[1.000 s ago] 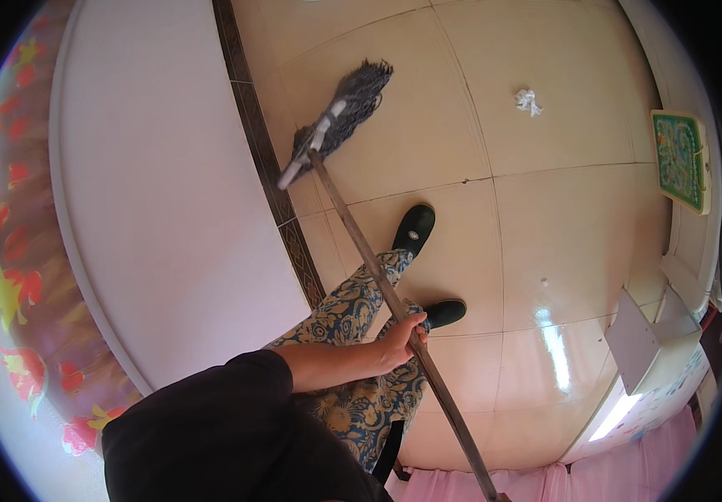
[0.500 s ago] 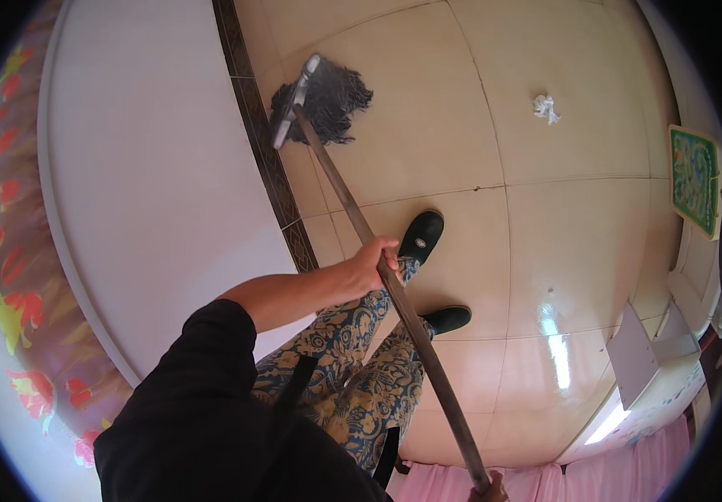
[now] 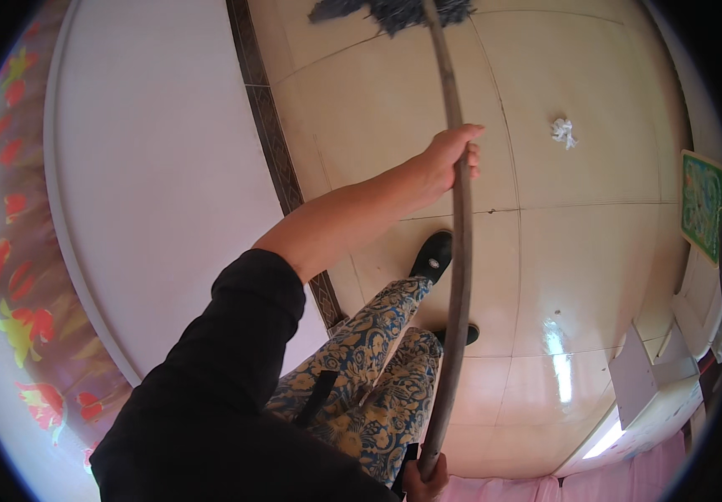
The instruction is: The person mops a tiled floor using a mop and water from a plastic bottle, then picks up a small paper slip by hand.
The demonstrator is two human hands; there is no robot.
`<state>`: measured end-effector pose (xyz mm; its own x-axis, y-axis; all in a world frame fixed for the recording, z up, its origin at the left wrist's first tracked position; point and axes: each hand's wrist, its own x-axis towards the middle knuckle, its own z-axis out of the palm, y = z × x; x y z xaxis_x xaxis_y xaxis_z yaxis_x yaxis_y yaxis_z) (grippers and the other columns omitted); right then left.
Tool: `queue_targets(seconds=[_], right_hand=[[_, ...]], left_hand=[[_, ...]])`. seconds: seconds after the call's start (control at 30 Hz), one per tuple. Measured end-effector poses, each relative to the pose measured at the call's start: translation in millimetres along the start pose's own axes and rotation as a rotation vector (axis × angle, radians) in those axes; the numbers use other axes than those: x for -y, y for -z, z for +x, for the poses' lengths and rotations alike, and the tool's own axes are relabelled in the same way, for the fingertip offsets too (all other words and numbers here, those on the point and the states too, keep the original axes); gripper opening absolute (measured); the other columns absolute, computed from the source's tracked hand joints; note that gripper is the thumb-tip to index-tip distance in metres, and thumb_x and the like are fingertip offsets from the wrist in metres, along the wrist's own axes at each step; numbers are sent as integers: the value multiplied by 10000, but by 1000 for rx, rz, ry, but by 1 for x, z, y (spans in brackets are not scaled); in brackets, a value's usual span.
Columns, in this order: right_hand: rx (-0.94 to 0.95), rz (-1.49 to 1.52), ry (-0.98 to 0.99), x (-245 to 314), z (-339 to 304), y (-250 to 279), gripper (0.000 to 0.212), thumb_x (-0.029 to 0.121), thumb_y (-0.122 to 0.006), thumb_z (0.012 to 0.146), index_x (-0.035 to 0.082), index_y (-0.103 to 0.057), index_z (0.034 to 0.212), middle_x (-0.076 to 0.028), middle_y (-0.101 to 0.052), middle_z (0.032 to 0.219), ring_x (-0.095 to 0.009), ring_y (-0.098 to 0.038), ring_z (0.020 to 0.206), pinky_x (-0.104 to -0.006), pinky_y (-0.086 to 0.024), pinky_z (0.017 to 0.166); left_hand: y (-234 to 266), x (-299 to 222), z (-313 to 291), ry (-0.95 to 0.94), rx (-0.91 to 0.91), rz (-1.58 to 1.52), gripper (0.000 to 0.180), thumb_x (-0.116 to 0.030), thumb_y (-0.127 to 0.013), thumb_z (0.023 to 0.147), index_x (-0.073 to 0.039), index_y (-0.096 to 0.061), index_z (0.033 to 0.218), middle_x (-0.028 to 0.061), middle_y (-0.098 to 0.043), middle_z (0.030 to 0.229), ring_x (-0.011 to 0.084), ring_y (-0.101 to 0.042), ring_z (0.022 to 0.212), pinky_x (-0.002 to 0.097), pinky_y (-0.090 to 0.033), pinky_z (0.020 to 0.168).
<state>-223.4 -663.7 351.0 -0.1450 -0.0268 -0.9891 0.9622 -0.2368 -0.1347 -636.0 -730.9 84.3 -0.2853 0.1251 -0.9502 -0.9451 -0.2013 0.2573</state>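
A mop with a long wooden handle (image 3: 462, 268) slants up the middle of the head view. My left hand (image 3: 454, 159) is wrapped round the handle partway along, arm stretched forward. Low in the view, my right hand (image 3: 426, 480) grips the handle near its upper end. The dark grey strands of the mop head (image 3: 398, 15) lie on the tiled floor at the top edge, where part of the head is cut off. A crumpled white scrap (image 3: 563, 133) lies on the tiles to the right of the handle.
Pale glossy tiles (image 3: 578, 268) meet a dark patterned border (image 3: 270, 134) along the white wall (image 3: 160, 142) at left. My dark shoes (image 3: 433, 255) stand beside the handle. To the right are a green framed board (image 3: 703, 205), a white box-like piece (image 3: 633, 376) and pink curtain cloth (image 3: 628, 468).
The mop head has swept from beside the dark border away and to the right, partly out of view. My left hand has pushed forward and right; my right hand has shifted left.
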Motion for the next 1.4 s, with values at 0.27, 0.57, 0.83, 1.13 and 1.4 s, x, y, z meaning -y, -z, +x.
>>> queue_targets(seconds=[0.27,0.57,0.83,1.13,1.4], right_hand=[[-60,318,275,158,110,-3,339,34,-470,736,-38,-409,1062,-21,-429,562,-58,-349,362,-195,-272,308],[-66,83,174,-82,64,59,227,35,-597,688,5,-416,822,-34,-493,514,-81,-470,418,-233,-387,375],[-106,48,84,-195,0,20,283,116,-643,662,45,-486,886,-120,-550,568,-216,-581,512,-325,-456,483],[-483,-265,314,-330,34,19,316,66,-615,564,109,-514,860,-75,-563,709,-276,-562,619,-353,-457,546],[-825,-318,-396,-568,-92,-36,362,-9,-583,564,123,-516,894,-71,-543,841,-257,-502,867,-377,-374,719]], left_hand=[[-110,2,28,-133,167,205,185,-160,-596,733,-82,-431,703,26,-435,557,135,-416,440,295,-385,425],[-70,145,-78,393,317,294,208,-257,-624,737,-99,-491,766,23,-530,643,176,-576,669,270,-451,561],[12,168,13,144,-14,315,229,-225,-628,711,-114,-440,643,35,-465,524,182,-471,466,356,-422,477],[-3,231,-67,71,6,433,251,-237,-583,761,-147,-376,650,-17,-392,546,119,-400,466,303,-366,506],[49,430,-245,644,-11,392,240,-184,-640,708,-113,-419,646,18,-437,614,180,-457,658,336,-409,693]])
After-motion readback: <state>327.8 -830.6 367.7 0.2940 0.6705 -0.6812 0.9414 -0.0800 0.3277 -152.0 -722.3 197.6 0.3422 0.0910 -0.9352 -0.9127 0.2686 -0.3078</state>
